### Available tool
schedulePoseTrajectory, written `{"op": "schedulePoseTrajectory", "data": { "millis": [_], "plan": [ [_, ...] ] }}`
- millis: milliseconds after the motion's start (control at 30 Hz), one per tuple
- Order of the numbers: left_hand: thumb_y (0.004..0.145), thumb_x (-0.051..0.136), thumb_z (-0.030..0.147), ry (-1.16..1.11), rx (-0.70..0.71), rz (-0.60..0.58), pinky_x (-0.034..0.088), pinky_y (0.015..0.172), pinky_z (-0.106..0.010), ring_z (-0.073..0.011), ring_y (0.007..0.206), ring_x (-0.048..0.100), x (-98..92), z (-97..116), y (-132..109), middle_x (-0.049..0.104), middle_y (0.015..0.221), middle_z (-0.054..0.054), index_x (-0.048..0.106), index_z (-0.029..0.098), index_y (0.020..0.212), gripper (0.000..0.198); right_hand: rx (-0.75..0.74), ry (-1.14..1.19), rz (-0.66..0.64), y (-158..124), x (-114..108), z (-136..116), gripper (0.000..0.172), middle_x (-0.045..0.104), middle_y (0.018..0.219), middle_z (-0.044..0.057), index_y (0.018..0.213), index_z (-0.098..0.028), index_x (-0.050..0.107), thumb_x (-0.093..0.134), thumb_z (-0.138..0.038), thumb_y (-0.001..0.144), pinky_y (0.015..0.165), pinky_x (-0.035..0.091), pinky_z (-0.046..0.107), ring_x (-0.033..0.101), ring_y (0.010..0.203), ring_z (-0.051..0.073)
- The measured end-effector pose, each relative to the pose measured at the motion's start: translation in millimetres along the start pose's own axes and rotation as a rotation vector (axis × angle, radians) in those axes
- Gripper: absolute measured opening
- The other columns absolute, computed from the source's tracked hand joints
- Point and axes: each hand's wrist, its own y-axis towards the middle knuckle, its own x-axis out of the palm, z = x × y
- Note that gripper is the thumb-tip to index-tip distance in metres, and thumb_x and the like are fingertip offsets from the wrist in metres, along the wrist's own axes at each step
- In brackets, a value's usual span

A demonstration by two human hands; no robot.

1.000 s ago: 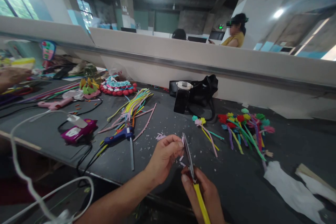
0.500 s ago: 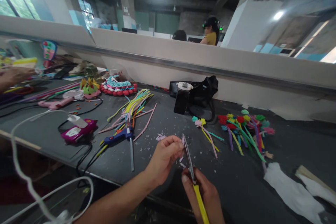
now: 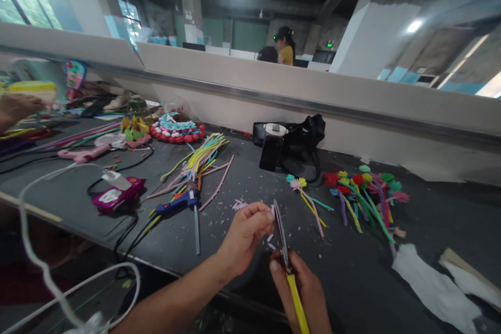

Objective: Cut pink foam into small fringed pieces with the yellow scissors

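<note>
Between thumb and fingertips, my left hand [image 3: 246, 235] pinches a short pale lilac piece of pipe cleaner [image 3: 273, 210], mostly covered by the fingers. My right hand [image 3: 303, 287] is wrapped round yellow-handled scissors [image 3: 282, 240], whose blades point up and away beside the left fingertips. The blades look nearly closed, right at the lilac piece. Small lilac clippings [image 3: 239, 204] lie on the dark table [image 3: 230, 182] around the hands. Just beyond the scissors lie a few pipe-cleaner flowers [image 3: 300, 183] on pink, yellow and teal stems.
A blue glue gun [image 3: 178, 203] lies left of my hands, below a bundle of pipe cleaners [image 3: 203, 159]. A phone [image 3: 271, 151] leans before a black bag [image 3: 301, 141]. More flowers [image 3: 360, 188] and a white cloth [image 3: 434, 287] are at right. Another person's hand [image 3: 19, 107] is far left.
My hands and the scissors stay almost in place, with the scissors' handle shifted slightly left. Behind the partition, the person in yellow has moved left.
</note>
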Motion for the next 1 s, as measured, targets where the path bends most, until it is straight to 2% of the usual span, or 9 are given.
{"op": "schedulePoseTrajectory", "data": {
  "millis": [100, 300, 400, 467, 567, 667, 767, 867, 1000],
  "plan": [
    [0.073, 0.067, 0.020, 0.005, 0.006, 0.002, 0.033, 0.059, -0.023, -0.0088, 0.055, 0.042, -0.9, -0.8, 0.5, 0.047, 0.055, 0.004, 0.060, 0.015, 0.068, 0.010, 0.000, 0.011, -0.002, -0.7, 1.3, 1.8, 0.038, 0.069, 0.075, 0.003, 0.087, -0.020, 0.068, 0.052, -0.054, 0.086, 0.063, 0.048, 0.019, 0.066, 0.069, 0.016],
    [0.070, 0.068, 0.024, 0.087, 0.003, 0.035, 0.030, 0.056, -0.023, -0.0085, 0.052, 0.037, -1.2, -1.2, 2.5, 0.043, 0.052, 0.005, 0.058, 0.016, 0.065, 0.014, -0.029, -0.034, 0.020, 1.1, -0.3, 5.5, 0.039, 0.067, 0.066, 0.002, 0.083, -0.020, 0.068, 0.051, -0.054, 0.087, 0.059, 0.048, 0.020, 0.063, 0.060, 0.015],
    [0.069, 0.066, 0.024, 0.283, 0.036, 0.066, 0.029, 0.055, -0.023, -0.0090, 0.052, 0.038, -0.7, -3.1, 2.0, 0.046, 0.054, 0.004, 0.058, 0.016, 0.063, 0.013, -0.016, -0.064, 0.035, 4.8, -5.2, 6.7, 0.038, 0.068, 0.067, 0.003, 0.083, -0.019, 0.069, 0.054, -0.055, 0.085, 0.055, 0.048, 0.021, 0.063, 0.058, 0.016],
    [0.069, 0.064, 0.023, 0.539, 0.102, 0.063, 0.029, 0.055, -0.024, -0.0102, 0.054, 0.041, -0.7, -5.3, 0.2, 0.049, 0.057, 0.003, 0.058, 0.016, 0.062, 0.011, 0.028, -0.055, 0.102, 7.1, -8.4, 7.8, 0.039, 0.069, 0.072, 0.004, 0.087, -0.019, 0.070, 0.058, -0.056, 0.081, 0.056, 0.050, 0.022, 0.065, 0.063, 0.017],
    [0.072, 0.059, 0.016, 0.998, 0.315, -0.058, 0.030, 0.058, -0.025, -0.0128, 0.058, 0.046, -1.6, -9.1, -3.8, 0.054, 0.060, 0.001, 0.058, 0.018, 0.063, 0.009, 0.153, 0.051, 0.212, 9.7, -11.6, 8.9, 0.047, 0.069, 0.076, 0.004, 0.102, -0.018, 0.065, 0.060, -0.058, 0.078, 0.053, 0.051, 0.023, 0.066, 0.064, 0.018],
    [0.071, 0.058, 0.013, 1.349, 0.564, -0.234, 0.032, 0.065, -0.029, -0.0163, 0.065, 0.050, -3.1, -14.3, -7.2, 0.058, 0.065, -0.002, 0.059, 0.019, 0.069, 0.006, 0.247, 0.191, 0.186, 13.0, -14.9, 7.9, 0.053, 0.065, 0.070, 0.000, 0.112, -0.017, 0.056, 0.063, -0.057, 0.077, 0.044, 0.048, 0.022, 0.060, 0.050, 0.014],
    [0.073, 0.057, 0.014, 1.593, 0.649, -0.344, 0.030, 0.068, -0.032, -0.0189, 0.067, 0.050, -3.7, -20.7, -9.3, 0.059, 0.069, -0.005, 0.059, 0.019, 0.073, 0.005, 0.231, 0.279, 0.185, 16.5, -18.1, 6.5, 0.054, 0.063, 0.066, -0.002, 0.110, -0.017, 0.051, 0.067, -0.055, 0.074, 0.042, 0.048, 0.020, 0.060, 0.049, 0.013],
    [0.075, 0.056, 0.016, 1.672, 0.657, -0.408, 0.030, 0.068, -0.033, -0.0196, 0.067, 0.050, -3.3, -25.1, -10.6, 0.059, 0.071, -0.007, 0.059, 0.018, 0.075, 0.004, 0.215, 0.315, 0.202, 18.0, -19.7, 8.2, 0.051, 0.064, 0.067, -0.001, 0.106, -0.018, 0.050, 0.068, -0.052, 0.073, 0.048, 0.051, 0.021, 0.062, 0.054, 0.014],
    [0.073, 0.057, 0.014, 1.495, 0.554, -0.379, 0.031, 0.067, -0.031, -0.0179, 0.066, 0.051, -2.3, -22.5, -10.2, 0.061, 0.069, -0.005, 0.061, 0.018, 0.073, 0.005, 0.214, 0.344, 0.212, 18.2, -21.5, 11.4, 0.049, 0.063, 0.068, -0.002, 0.107, -0.018, 0.050, 0.070, -0.048, 0.073, 0.049, 0.051, 0.021, 0.062, 0.054, 0.013]
  ]
}}
